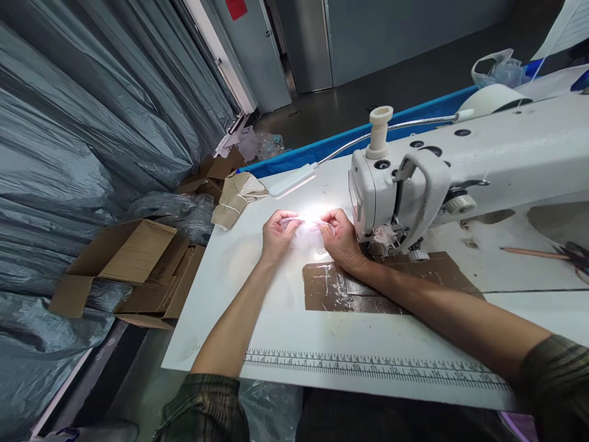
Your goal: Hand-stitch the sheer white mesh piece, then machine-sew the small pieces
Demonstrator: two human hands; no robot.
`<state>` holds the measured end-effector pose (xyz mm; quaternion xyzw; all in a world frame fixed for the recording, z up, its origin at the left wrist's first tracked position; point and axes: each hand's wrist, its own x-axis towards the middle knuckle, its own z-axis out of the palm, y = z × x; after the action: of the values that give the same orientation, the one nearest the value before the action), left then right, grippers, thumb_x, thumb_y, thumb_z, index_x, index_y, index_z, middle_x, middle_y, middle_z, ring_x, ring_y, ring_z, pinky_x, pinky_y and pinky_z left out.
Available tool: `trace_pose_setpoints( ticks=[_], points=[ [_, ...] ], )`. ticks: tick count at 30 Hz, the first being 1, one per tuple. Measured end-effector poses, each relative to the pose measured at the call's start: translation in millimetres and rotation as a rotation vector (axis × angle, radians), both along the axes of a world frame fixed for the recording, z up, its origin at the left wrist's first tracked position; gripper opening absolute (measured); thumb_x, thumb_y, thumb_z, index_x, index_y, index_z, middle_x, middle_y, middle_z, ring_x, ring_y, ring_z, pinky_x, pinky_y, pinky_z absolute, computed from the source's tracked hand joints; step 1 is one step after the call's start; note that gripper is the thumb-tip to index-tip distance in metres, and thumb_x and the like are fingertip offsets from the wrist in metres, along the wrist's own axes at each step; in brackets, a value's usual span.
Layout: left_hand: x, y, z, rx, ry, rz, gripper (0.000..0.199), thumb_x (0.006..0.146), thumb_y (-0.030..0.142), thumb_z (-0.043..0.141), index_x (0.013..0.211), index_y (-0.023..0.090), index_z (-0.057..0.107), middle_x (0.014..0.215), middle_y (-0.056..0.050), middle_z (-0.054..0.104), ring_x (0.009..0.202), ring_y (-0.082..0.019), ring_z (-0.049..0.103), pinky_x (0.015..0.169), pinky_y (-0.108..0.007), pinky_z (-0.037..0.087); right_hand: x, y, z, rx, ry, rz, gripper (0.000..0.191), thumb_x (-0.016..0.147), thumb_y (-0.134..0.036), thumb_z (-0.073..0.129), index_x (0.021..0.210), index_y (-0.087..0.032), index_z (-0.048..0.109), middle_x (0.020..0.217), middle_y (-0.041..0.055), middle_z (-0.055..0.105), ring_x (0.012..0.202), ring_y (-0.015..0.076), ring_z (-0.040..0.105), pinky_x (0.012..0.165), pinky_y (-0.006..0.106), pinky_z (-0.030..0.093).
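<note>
Between my two hands stretches a piece of thin white fabric (309, 236), brightly lit from above. My left hand (278, 234) pinches its left edge between thumb and fingers. At the right edge, my right hand (339, 236) grips the fabric the same way, close to the sewing machine's needle area. The white sewing machine (423, 166) stands to the right of my hands. Glare washes out part of the fabric's upper edge. Behind it, a white lamp (293, 181) on a bendy metal neck shines down.
Brown tape (350, 288) covers part of the white table (257, 331), whose front edge has a printed ruler (368, 368). Scissors (577, 258) and a pencil (534, 252) lie right. A brown bundle (234, 199) lies at the back-left corner; cardboard boxes (138, 258) stand left.
</note>
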<state>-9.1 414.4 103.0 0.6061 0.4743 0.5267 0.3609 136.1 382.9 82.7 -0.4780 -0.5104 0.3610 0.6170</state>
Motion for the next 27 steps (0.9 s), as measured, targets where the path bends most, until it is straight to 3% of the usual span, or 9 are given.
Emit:
trace_pose_setpoints(
  ticks=[4, 15, 27],
  points=[
    [-1.2, 0.0, 1.4, 0.018, 0.017, -0.009, 0.020, 0.070, 0.031, 0.076, 0.078, 0.020, 0.062, 0.083, -0.003, 0.070, 0.074, -0.015, 0.067, 0.063, -0.024, 0.052, 0.6, -1.9, 1.9, 0.059, 0.023, 0.000, 0.009, 0.078, -0.031, 0.051, 0.079, -0.026, 0.043, 0.079, 0.0027, 0.057, 0.081, 0.0216, 0.063, 0.083, 0.037, 0.053],
    [-3.4, 0.0, 2.8, 0.016, -0.006, -0.025, 0.021, 0.070, 0.030, 0.076, 0.079, 0.020, 0.061, 0.082, -0.002, 0.069, 0.073, -0.015, 0.068, 0.062, -0.024, 0.052, -2.8, -2.4, 0.5, 0.008, 0.118, 0.093, 0.013, 0.078, -0.034, 0.053, 0.082, -0.026, 0.043, 0.081, 0.0030, 0.058, 0.082, 0.0231, 0.067, 0.084, 0.041, 0.054],
    [-2.8, -1.5, 3.0, 0.004, -0.054, -0.043, 0.023, 0.070, 0.032, 0.078, 0.079, 0.019, 0.061, 0.078, -0.001, 0.068, 0.068, -0.013, 0.066, 0.059, -0.023, 0.050, -3.5, -0.4, -2.9, -0.002, 0.131, 0.069, 0.013, 0.079, -0.035, 0.053, 0.082, -0.026, 0.045, 0.083, 0.0037, 0.060, 0.082, 0.0223, 0.066, 0.080, 0.039, 0.054]
  ],
)
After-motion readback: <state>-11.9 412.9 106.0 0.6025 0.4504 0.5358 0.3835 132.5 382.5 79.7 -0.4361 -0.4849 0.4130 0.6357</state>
